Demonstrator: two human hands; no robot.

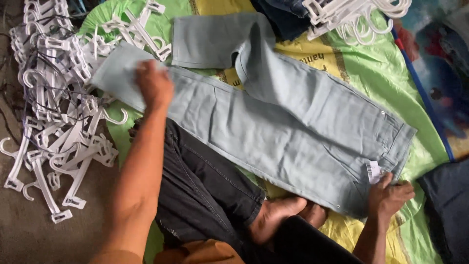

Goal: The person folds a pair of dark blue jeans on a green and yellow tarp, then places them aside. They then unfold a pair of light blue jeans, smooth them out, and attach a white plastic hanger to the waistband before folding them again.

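A pair of pale blue-grey jeans [293, 122] lies spread across a green and yellow sheet [371, 68], waistband to the right, legs to the left, one leg folded upward. My left hand [154, 85] presses flat on the lower leg near its hem. At the waistband corner my right hand [388, 193] grips the jeans, next to a small white paper tag [373, 171]. My crossed legs in dark trousers [205, 190] and bare feet [283, 215] sit just below the jeans.
A heap of white plastic clip hangers [53, 107] covers the floor at left. More white hangers [351, 17] lie at top right over dark denim [281, 14]. Another dark garment [447, 205] sits at the right edge.
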